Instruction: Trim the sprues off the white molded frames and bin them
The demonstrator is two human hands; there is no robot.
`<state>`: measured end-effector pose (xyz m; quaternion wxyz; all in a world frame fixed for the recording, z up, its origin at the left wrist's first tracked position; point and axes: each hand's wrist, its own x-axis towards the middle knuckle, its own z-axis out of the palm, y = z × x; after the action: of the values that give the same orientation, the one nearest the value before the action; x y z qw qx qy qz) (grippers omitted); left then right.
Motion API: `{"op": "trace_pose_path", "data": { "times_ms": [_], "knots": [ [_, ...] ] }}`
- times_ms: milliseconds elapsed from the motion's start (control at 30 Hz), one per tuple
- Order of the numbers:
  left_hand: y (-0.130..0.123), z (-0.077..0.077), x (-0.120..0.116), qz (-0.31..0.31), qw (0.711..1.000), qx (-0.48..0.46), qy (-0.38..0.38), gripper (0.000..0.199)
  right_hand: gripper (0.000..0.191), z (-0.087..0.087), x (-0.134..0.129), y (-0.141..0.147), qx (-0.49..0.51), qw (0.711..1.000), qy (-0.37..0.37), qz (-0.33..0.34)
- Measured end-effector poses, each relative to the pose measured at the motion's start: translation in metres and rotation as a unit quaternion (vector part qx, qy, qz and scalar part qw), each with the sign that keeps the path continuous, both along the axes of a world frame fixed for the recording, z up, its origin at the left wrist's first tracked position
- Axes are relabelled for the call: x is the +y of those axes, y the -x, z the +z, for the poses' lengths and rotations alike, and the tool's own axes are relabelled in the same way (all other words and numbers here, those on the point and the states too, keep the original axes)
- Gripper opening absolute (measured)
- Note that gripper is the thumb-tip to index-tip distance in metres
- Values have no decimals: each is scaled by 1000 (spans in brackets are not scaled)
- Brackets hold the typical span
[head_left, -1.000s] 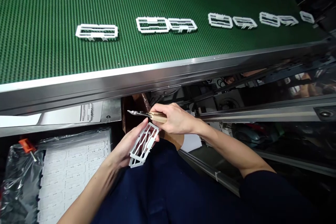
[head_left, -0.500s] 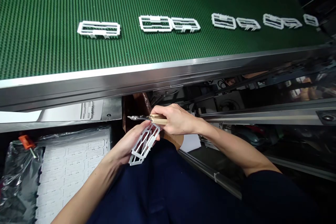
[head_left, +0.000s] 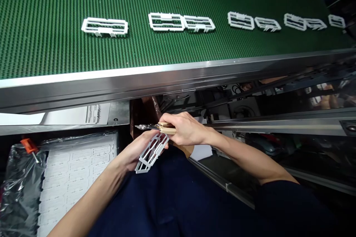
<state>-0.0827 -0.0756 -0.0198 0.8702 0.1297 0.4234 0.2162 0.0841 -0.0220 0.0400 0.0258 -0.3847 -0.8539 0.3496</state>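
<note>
Our right hand (head_left: 187,129) closes firmly around a wood-handled trimming knife (head_left: 167,128), its narrow metal blade pointing left above our left hand (head_left: 136,153). That left hand, fingers curled, grips a white plastic lattice frame (head_left: 152,154) and holds it tilted over our navy trousers (head_left: 167,200). The top of the frame sits just below the knife, close to where the handle meets the blade; whether the two touch, we cannot tell.

Beyond the hands, more white plastic frames (head_left: 104,27) lie flat in a line across a green studded conveyor belt (head_left: 55,44), most of them in close pairs, with a stainless steel rail (head_left: 139,79) along the belt's near edge. Below that rail at lower left, a white moulded sheet (head_left: 75,181) shows rows of small outlines. Just beside it lies a clear plastic bag (head_left: 19,200), with an orange clip (head_left: 26,144) at its top corner.
</note>
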Motion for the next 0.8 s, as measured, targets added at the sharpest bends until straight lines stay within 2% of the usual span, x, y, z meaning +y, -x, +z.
{"op": "trace_pose_path", "data": {
  "times_ms": [133, 300, 433, 600, 700, 800],
  "knots": [
    [-1, -1, 0, 25, 998, -51, 29, 32, 12, -4, -2, -5, 23, 999, 1, -46],
    [2, -1, 4, 38, 989, -132, 52, 38, 16, -12, -2, -27, -10, 991, 16, -129],
    [6, -5, 5, 55, 984, -160, 53, 42, 3, -25, -8, -45, -32, 979, 29, -198],
    [12, -11, 8, 147, 973, -176, 28, 41, 9, -45, -24, -53, 11, 951, 55, -303],
    [16, -15, 10, 194, 966, -168, 10, 42, 14, -54, -32, -48, 38, 942, 76, -324],
    [19, -16, 11, 217, 962, -164, 3, 43, 11, -58, -38, -40, 64, 934, 93, -340]
  ]
}}
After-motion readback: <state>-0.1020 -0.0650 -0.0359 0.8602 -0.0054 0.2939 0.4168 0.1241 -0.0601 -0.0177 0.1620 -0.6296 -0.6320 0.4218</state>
